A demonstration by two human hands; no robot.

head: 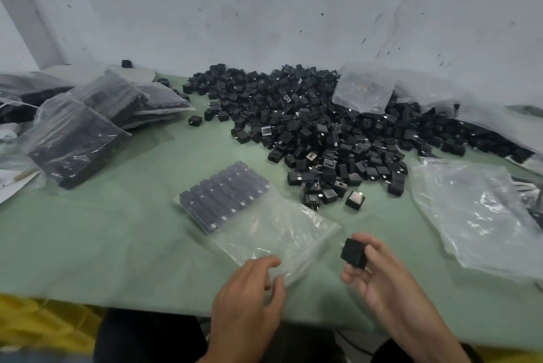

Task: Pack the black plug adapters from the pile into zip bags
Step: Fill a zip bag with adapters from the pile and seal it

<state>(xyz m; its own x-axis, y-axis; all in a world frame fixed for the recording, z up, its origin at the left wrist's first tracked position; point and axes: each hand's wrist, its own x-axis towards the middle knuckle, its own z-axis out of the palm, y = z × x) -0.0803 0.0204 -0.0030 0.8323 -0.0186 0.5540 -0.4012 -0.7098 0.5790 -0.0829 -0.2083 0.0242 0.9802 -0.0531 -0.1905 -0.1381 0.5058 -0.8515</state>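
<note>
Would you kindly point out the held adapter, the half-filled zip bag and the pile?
held adapter (354, 254): head view, its dark front face.
half-filled zip bag (264, 233): head view, its clear empty part.
pile (317, 127): head view, its middle.

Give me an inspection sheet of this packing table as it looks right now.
Surface: green table, flat top.
Job's things: pile of adapters at the back; open bag in front, with rows of adapters at its far end; full bags on the left; empty bags on the right.
Clutter: stray adapters left of the pile.
Hands: right hand pinches one adapter; left hand at the open bag's near edge, grip unclear.
Cables: nothing seen.
Surroundings: scuffed white wall behind; something yellow below the table's near edge.
</note>
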